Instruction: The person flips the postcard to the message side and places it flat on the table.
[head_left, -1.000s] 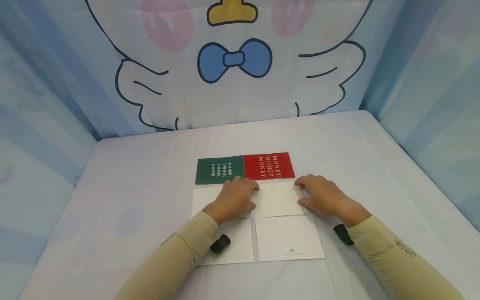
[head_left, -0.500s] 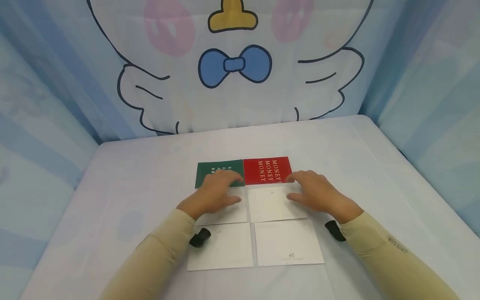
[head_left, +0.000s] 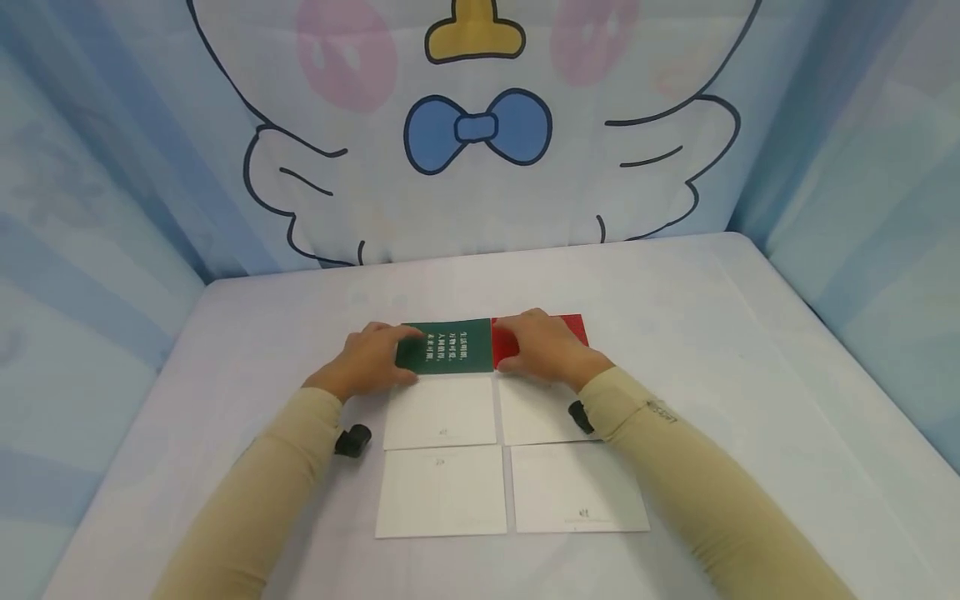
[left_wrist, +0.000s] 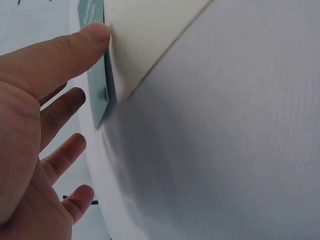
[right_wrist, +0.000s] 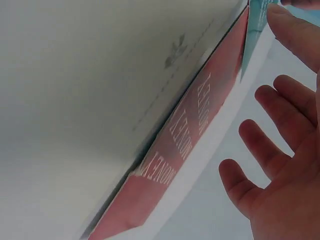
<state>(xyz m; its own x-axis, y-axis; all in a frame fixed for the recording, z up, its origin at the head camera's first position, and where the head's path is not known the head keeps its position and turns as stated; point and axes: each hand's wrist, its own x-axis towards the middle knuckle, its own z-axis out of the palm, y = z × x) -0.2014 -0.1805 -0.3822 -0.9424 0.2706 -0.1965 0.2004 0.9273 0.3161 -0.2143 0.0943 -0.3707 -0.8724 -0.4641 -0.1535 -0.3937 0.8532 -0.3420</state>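
Note:
A green card [head_left: 459, 346] with pale vertical writing lies at the back of the group on the table. My left hand [head_left: 367, 360] is at its left end, fingers spread and thumb by its near edge; the left wrist view shows the thumb [left_wrist: 75, 52] overlapping the card's edge. A red card [head_left: 573, 327] printed with MONEY adjoins the green one on the right. My right hand [head_left: 547, 350] lies over the red card and hides most of it, thumb and fingers pointing toward the seam. In the right wrist view its fingers [right_wrist: 265, 150] are apart, above the table.
Several white cards lie in two rows in front: a back-left card [head_left: 441, 412], a back-right card [head_left: 536, 417] partly under the right arm, a front-left card [head_left: 441, 496] and a front-right card [head_left: 573, 492]. A white cloth covers the table [head_left: 285, 317]; printed curtains stand behind and beside.
My left hand has moved left and away from the white cards to the green card's left end. My right hand has moved left over the red card. The cards look unmoved.

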